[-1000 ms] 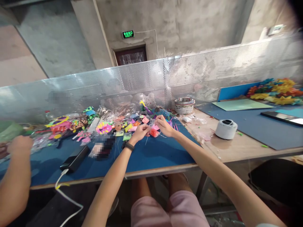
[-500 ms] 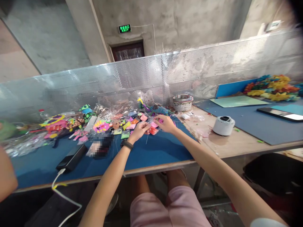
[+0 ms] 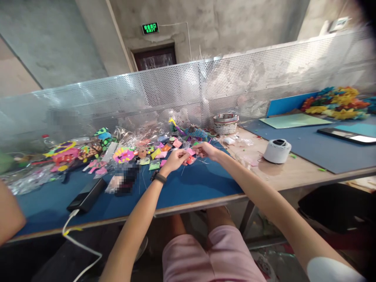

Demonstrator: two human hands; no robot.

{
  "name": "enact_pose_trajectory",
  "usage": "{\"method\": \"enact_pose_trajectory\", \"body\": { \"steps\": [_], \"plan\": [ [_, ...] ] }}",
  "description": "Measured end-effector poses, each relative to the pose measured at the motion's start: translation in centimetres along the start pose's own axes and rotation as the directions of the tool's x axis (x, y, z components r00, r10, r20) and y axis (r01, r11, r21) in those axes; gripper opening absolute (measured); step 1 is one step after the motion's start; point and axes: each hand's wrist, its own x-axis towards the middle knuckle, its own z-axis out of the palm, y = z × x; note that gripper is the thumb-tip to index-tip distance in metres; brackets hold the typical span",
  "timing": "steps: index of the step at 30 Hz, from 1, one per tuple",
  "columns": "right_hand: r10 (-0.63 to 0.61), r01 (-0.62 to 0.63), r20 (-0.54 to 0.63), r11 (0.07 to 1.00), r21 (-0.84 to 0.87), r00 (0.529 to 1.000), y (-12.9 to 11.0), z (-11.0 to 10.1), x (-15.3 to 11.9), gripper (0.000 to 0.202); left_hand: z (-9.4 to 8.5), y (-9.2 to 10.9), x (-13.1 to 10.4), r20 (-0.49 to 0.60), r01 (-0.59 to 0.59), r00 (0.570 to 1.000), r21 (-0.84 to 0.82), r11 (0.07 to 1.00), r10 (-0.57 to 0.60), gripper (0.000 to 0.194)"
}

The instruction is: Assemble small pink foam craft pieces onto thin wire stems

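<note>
Over a blue work surface (image 3: pixel 202 184), a worker's left hand (image 3: pixel 175 160) and right hand (image 3: pixel 208 150) nearly meet, fingers bent narrowly above a red packet (image 3: pixel 190 160) lying near the colorful pile. Whether either grip holds anything cannot be told. Fine strands (image 3: pixel 203 161) show beside the right hand; the close, facing fingertips suggest delicate two-handed handling is under way, with a green packet (image 3: pixel 154 164) left of both.
</note>
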Motion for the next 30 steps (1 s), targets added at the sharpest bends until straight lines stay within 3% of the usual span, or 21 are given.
{"method": "enact_pose_trajectory", "body": {
  "steps": [3,5,8,9,11,13,15,18,22,26,30],
  "plan": [
    [0.182,-0.185,0.036,0.979,0.083,0.983,-0.1,-0.3,0.2,0.020,0.2,-0.2,0.2,-0.001,-0.009,1.000,0.010,1.000,0.009,0.042],
    [0.143,-0.142,-0.007,0.989,0.047,0.990,0.0,-0.1,0.2,0.021,0.2,-0.3,0.3,-0.022,0.010,1.000,-0.001,1.000,-0.010,0.042],
    [-0.146,0.114,-0.142,0.971,-0.212,0.979,0.3,0.4,-0.2,0.027,0.0,-0.4,0.3,-0.078,0.056,0.995,-0.063,0.996,-0.061,0.042],
    [-0.298,0.231,-0.155,0.910,-0.344,0.942,0.4,0.6,-0.4,0.028,-0.1,-0.4,0.4,-0.093,0.065,0.993,-0.087,0.994,-0.073,0.041],
    [-0.557,0.407,-0.136,0.732,-0.546,0.819,0.6,0.7,-0.7,0.023,-0.2,-0.5,0.3,-0.104,0.079,0.990,-0.141,0.987,-0.094,0.040],
    [-0.676,0.471,-0.062,0.573,-0.670,0.735,0.9,0.7,-1.0,0.021,-0.2,-0.6,0.3,-0.098,0.095,0.988,-0.197,0.976,-0.116,0.039],
    [-0.714,0.468,0.000,0.459,-0.755,0.700,1.1,0.5,-1.1,0.022,0.0,-0.7,0.3,-0.092,0.108,0.987,-0.226,0.968,-0.132,0.039],
    [-0.729,0.421,0.050,0.337,-0.842,0.683,1.4,0.3,-1.1,0.025,0.4,-0.7,0.2,-0.083,0.095,0.990,-0.211,0.973,-0.115,0.040],
    [-0.710,0.338,0.071,0.242,-0.910,0.701,1.6,0.5,-1.0,0.027,0.7,-0.2,0.3,-0.090,0.062,0.993,-0.158,0.986,-0.077,0.042],
    [-0.717,0.276,0.017,0.247,-0.929,0.697,1.6,0.9,-1.1,0.029,0.6,0.5,0.2,-0.117,0.018,0.993,-0.106,0.994,-0.030,0.040],
    [-0.715,0.305,0.014,0.281,-0.910,0.699,1.5,1.0,-1.0,0.028,0.4,0.6,0.0,-0.105,-0.009,0.995,-0.031,0.999,0.006,0.038]
  ]
}}
